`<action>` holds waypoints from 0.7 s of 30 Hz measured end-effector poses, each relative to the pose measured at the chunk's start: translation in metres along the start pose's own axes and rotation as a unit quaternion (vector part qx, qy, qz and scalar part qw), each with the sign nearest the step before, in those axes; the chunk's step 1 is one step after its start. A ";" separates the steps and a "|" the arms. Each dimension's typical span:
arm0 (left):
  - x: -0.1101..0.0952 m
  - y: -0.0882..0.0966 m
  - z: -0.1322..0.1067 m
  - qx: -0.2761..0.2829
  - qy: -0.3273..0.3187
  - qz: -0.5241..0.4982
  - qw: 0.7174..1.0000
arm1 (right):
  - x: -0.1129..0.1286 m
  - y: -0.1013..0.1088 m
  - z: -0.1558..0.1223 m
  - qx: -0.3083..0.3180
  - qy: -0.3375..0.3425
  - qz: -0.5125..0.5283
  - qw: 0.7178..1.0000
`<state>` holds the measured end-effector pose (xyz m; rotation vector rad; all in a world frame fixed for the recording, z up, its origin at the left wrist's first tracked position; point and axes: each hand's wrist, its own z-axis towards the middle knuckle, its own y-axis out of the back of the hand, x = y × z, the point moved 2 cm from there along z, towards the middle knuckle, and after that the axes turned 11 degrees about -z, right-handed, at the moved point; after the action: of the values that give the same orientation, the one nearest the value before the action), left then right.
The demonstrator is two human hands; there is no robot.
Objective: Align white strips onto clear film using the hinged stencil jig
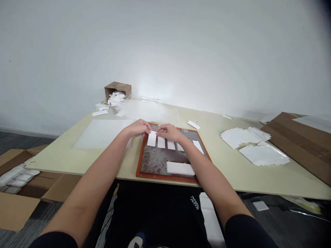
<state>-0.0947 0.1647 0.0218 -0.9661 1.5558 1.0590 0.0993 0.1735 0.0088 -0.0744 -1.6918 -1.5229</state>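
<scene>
A white card strip [151, 139] lies at the left end of a row of similar strips on a dark, stained plate with an orange-red border [155, 162]. My left hand [140, 127] pinches the strip's upper left corner. At its upper right corner the fingers of my right hand [169, 132] are closed on the same strip. Several more strips, such as this white strip [171, 144], run to the right, partly covered by my right hand and forearm. A thick white strip or stack [179, 168] rests crosswise near the plate's front edge.
A cardboard box [126, 89] of white pieces stands at the table's back left. Translucent sheets [100, 132] lie left of the plate. Fanned white cards [240, 136] are at right, before a large brown carton [297, 137]. An open carton [53, 186] sits low at left.
</scene>
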 end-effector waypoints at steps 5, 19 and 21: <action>0.000 0.000 0.000 -0.007 0.006 0.000 1.000 | 0.000 0.000 0.000 0.002 -0.002 -0.003 1.000; 0.006 0.002 0.005 -0.003 0.008 0.033 0.999 | 0.000 -0.001 0.000 0.005 0.000 -0.010 1.000; 0.005 0.002 0.004 -0.002 0.003 0.046 0.999 | 0.000 -0.001 0.000 0.006 0.001 -0.010 1.000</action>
<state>-0.0967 0.1686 0.0169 -0.9077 1.6161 1.1243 0.0987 0.1729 0.0080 -0.0498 -1.7054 -1.5276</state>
